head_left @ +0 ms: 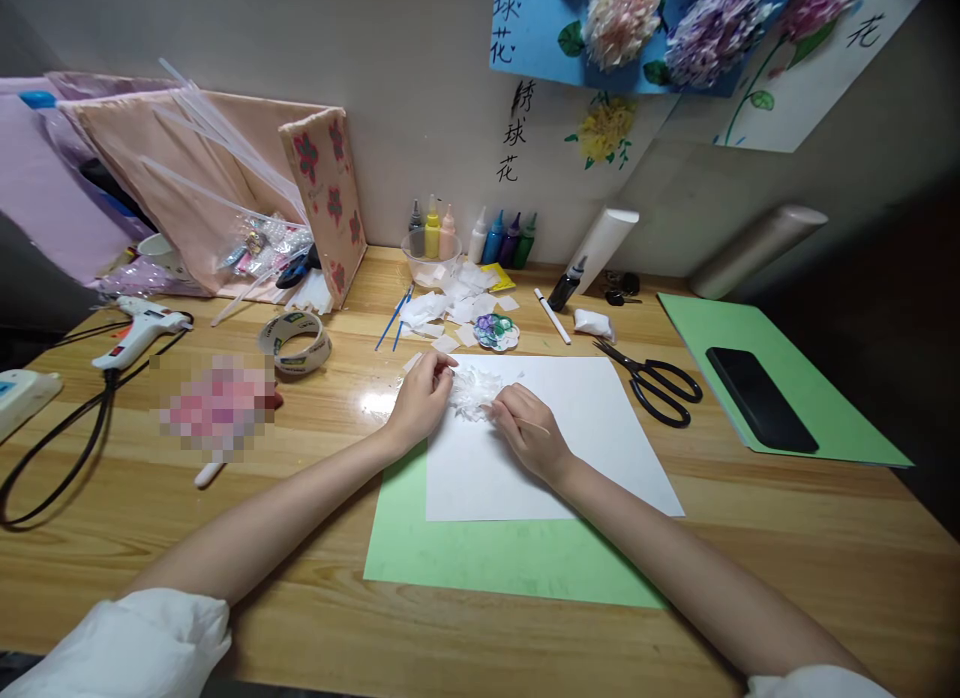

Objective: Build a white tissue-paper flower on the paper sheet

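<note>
A fluffy mound of crumpled white paper pieces [474, 390] sits on the upper left part of a white sheet [585, 468]. This sheet lies over a green sheet [480, 553]. My left hand [420, 403] is at the mound's left side with its fingertips pinched; whatever they hold is too small to make out. On the right side, my right hand [531, 436] has its fingers closed around a thin light stick [531, 424], close to the mound. Loose white paper squares [454, 308] and a paint-smeared flower-shaped palette [496, 332] lie just beyond.
Black scissors [652, 383] and a phone [761, 398] on green card lie to the right. Leftward are a tape roll [296, 342], a glue gun [142, 333] with its cord, and a fabric box [322, 198]. Paint bottles [493, 240] stand along the wall.
</note>
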{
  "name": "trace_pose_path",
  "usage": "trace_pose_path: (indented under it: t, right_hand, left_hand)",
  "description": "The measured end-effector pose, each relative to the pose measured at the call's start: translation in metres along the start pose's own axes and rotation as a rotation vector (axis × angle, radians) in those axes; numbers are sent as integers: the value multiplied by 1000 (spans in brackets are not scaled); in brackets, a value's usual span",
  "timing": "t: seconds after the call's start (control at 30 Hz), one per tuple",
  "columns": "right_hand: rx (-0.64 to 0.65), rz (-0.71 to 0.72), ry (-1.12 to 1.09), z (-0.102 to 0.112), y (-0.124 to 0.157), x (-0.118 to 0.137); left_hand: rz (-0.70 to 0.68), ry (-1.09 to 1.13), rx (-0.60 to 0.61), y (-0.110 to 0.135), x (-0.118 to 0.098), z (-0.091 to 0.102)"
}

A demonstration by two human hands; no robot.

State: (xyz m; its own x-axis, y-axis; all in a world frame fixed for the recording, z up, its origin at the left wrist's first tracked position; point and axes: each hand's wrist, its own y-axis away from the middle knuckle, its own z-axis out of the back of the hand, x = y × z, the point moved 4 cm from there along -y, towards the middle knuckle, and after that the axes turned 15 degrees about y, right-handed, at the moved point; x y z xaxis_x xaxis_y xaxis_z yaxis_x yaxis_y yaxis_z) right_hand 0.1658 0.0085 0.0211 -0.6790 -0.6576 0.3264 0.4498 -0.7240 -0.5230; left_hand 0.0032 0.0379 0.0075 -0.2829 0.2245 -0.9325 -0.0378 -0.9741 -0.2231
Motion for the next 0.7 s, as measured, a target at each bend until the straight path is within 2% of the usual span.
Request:
trace_pose_path:
  t: [0.13, 0.27, 0.4, 0.53, 0.7]
  right_hand:
    - [6, -75, -77, -2, 0, -5]
    - [-105, -66, -173, 4, 6, -8]
    - [-180, 71, -211, 11, 11, -2]
    - [-127, 215, -141, 11, 9, 7]
    - [-93, 371, 67, 7, 8, 16]
  left_hand:
    - [23, 10, -8, -1, 2, 0]
    - [44, 13, -10, -2, 3, 0]
    - [39, 16, -11, -2, 3, 0]
    - [29, 19, 2, -1, 2, 0]
    - [25, 12, 9, -1, 1, 0]
